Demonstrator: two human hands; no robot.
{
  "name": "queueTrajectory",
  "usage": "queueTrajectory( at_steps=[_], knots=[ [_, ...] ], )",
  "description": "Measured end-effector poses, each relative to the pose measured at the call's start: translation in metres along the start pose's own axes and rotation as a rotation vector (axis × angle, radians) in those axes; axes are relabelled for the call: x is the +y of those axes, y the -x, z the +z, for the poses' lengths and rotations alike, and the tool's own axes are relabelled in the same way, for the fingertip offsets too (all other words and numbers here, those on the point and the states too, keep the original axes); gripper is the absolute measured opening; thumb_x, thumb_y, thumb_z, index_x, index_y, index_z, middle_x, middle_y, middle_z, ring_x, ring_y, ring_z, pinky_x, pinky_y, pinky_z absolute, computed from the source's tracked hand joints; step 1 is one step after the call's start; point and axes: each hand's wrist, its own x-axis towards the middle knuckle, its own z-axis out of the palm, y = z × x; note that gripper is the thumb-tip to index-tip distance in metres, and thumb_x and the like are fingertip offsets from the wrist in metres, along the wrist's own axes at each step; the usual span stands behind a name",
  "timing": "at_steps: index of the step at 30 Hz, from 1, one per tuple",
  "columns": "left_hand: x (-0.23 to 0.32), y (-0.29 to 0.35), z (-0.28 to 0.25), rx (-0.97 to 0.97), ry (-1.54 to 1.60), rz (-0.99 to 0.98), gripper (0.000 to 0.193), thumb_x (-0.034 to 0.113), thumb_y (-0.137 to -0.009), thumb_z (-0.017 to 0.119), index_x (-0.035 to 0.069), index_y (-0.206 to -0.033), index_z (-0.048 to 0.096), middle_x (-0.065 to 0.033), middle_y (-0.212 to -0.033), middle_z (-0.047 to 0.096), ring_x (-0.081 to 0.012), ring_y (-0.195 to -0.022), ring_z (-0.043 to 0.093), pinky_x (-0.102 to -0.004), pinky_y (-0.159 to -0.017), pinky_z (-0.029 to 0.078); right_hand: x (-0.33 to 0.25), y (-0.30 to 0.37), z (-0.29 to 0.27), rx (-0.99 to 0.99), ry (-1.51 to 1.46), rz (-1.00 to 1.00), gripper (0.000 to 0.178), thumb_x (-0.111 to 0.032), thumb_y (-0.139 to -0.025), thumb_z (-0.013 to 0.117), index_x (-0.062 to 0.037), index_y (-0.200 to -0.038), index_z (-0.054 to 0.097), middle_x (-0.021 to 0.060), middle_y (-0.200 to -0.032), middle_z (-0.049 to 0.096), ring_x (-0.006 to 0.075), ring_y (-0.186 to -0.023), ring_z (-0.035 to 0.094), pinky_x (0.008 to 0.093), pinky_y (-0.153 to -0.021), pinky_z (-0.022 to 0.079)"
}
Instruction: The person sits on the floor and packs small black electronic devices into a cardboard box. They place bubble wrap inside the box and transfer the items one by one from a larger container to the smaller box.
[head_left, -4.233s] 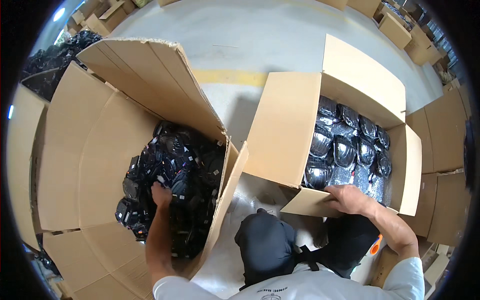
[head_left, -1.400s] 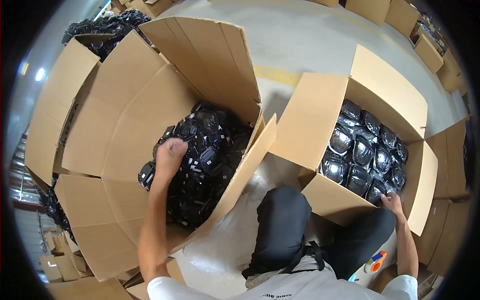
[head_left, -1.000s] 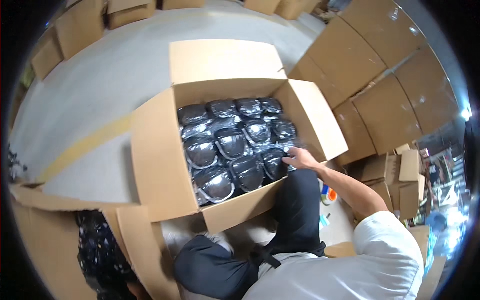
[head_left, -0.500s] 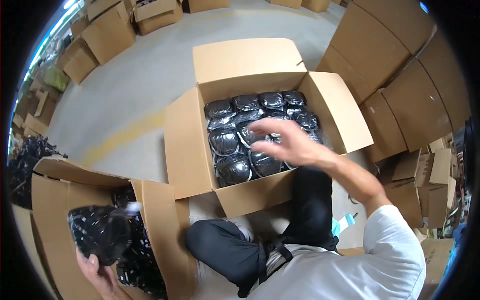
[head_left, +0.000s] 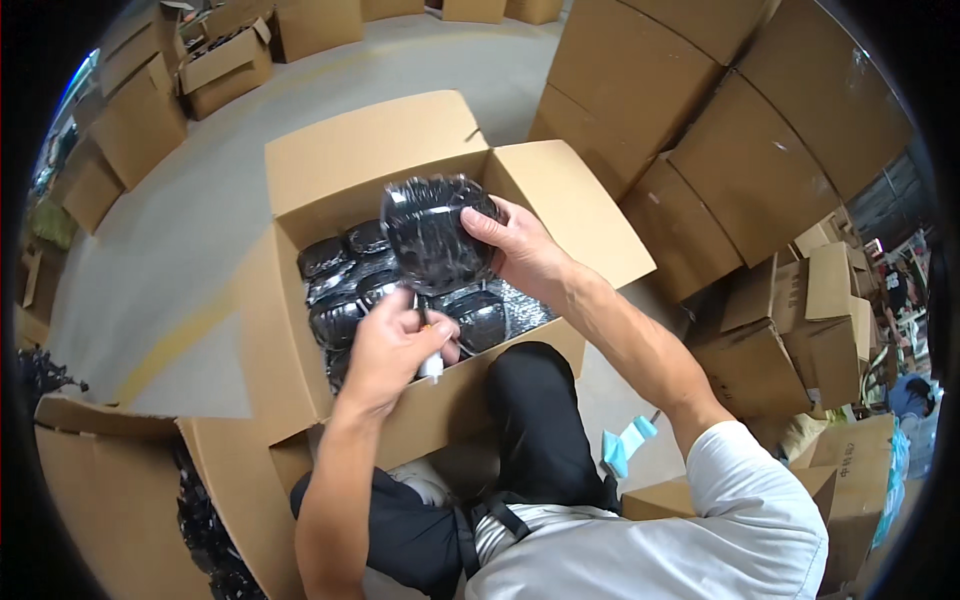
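Note:
In my right hand (head_left: 515, 240) is a black rounded package (head_left: 430, 235) in shiny clear plastic, raised over the large open carton (head_left: 455, 385). The fingers and thumb close on its right side. Just below it, my left hand (head_left: 390, 350) has its fingers curled, partly blurred, around a small white tube-like piece (head_left: 432, 367) with a bit of orange. Whether that piece is joined to the package cannot be told. Several similar black wrapped packages (head_left: 335, 322) lie in rows inside the carton, some hidden by my hands.
At lower left, another open carton (head_left: 100, 480) holds dark wrapped items (head_left: 205, 520). Tall stacked cartons (head_left: 690, 190) stand at the right, with opened cartons (head_left: 760, 330) nearer. A light blue object (head_left: 628, 445) lies on the floor by my right knee. More boxes (head_left: 225, 70) line the back.
The black package has gone from my left hand above the left carton to my right hand above the large carton. My left hand has moved right to join it. The view has swung right.

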Motion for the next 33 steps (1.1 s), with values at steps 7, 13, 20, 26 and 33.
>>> queueTrajectory(
  at_steps=[7, 13, 20, 26, 33],
  knots=[
    [-0.117, -0.069, 0.009, 0.021, -0.834, 0.046, 0.041, 0.015, -0.088, 0.071, -0.007, -0.122, 0.068, -0.0150, -0.097, 0.075, -0.0216, -0.078, 0.071, -0.0353, -0.078, 0.057, 0.071, 0.035, -0.199, 0.338, 0.896, 0.311, 0.059, -0.030, -0.091, 0.075, 0.0109, -0.128, 0.055, 0.0217, -0.117, 0.068, 0.0253, -0.110, 0.066, 0.0386, -0.093, 0.054],
    [-0.053, -0.047, 0.022, 0.087, -0.853, 0.217, 0.036, 0.015, -0.088, 0.073, -0.005, -0.118, 0.068, -0.0208, -0.107, 0.070, -0.0254, -0.085, 0.071, -0.0362, -0.080, 0.056, 0.088, 0.034, -0.165, 0.017, 1.878, 0.327, 0.064, -0.036, -0.081, 0.082, 0.0039, -0.126, 0.059, 0.0232, -0.126, 0.059, 0.0403, -0.121, 0.056, 0.0479, -0.103, 0.049],
    [0.005, 0.050, -0.007, 0.550, -0.713, 0.519, 0.024, 0.002, -0.091, 0.069, -0.007, -0.113, 0.067, -0.0167, -0.106, 0.070, -0.0215, -0.088, 0.071, -0.0311, -0.080, 0.056, 0.115, -0.014, -0.124, -0.479, 2.184, 0.399, 0.036, -0.039, -0.079, 0.081, -0.0082, -0.097, 0.076, 0.0149, -0.115, 0.067, 0.0322, -0.114, 0.063, 0.0470, -0.085, 0.058],
    [-0.102, 0.241, -0.006, 1.214, -0.547, 0.343, 0.016, 0.003, -0.098, 0.065, -0.005, -0.111, 0.068, -0.0089, -0.090, 0.070, -0.0133, -0.080, 0.067, -0.0264, -0.072, 0.055, 0.124, 0.021, -0.148, -0.324, 2.001, 0.127, 0.045, -0.023, -0.077, 0.081, -0.0013, -0.115, 0.069, 0.0184, -0.115, 0.062, 0.0377, -0.113, 0.055, 0.0459, -0.099, 0.048],
    [-0.352, 0.440, 0.017, 1.566, -0.686, -0.651, 0.027, 0.013, -0.085, 0.072, -0.002, -0.107, 0.068, -0.0175, -0.098, 0.067, -0.0345, -0.095, 0.065, -0.0458, -0.085, 0.052, 0.136, 0.017, -0.141, -0.248, 1.929, 0.102, 0.046, -0.021, -0.082, 0.077, 0.0025, -0.121, 0.068, 0.0213, -0.121, 0.066, 0.0386, -0.116, 0.061, 0.0439, -0.100, 0.049]
  ],
)
